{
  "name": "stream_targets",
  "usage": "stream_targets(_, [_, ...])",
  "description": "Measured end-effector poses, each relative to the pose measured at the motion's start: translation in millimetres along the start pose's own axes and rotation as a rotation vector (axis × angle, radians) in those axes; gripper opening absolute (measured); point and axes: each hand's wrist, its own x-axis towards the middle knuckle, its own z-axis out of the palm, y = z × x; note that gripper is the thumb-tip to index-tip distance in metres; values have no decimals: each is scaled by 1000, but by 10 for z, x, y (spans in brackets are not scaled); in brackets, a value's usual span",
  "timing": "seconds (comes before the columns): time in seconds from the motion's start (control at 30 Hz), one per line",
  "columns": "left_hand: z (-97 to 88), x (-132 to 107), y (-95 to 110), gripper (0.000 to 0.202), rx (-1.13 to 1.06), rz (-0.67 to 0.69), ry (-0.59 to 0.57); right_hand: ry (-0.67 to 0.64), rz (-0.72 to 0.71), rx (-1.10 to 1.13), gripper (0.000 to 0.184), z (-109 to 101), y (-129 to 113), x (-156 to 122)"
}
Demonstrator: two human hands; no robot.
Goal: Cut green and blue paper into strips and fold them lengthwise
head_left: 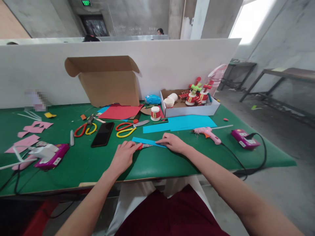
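Observation:
A narrow blue paper strip [149, 141] lies across the green table in front of me. My left hand [124, 154] has its bent fingers at the strip's left end, beside a tool with a red handle and a metal blade [147, 145]. The tool lies along the strip's near edge; its kind is hard to make out. At the strip's right end, my right hand [174, 143] presses the paper with its fingertips. Wider blue paper sheets [188, 123] lie just beyond. Red-and-yellow-handled scissors [126, 131] rest further back on the left, near a black phone [102, 134].
At the back, a white box [192, 111] holds paper cups and spring figures. One cup [155, 113] stands outside it. A pink glue gun [208, 133] and a purple power block [244, 139] with cables lie right. Another power block [55, 159] and pink paper scraps [27, 143] lie left.

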Motion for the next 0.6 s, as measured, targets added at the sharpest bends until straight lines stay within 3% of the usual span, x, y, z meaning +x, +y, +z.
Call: stream_targets(0.6, [-38,64,89,46,-16,22,-43,33,-9,20,28,46,59,-22])
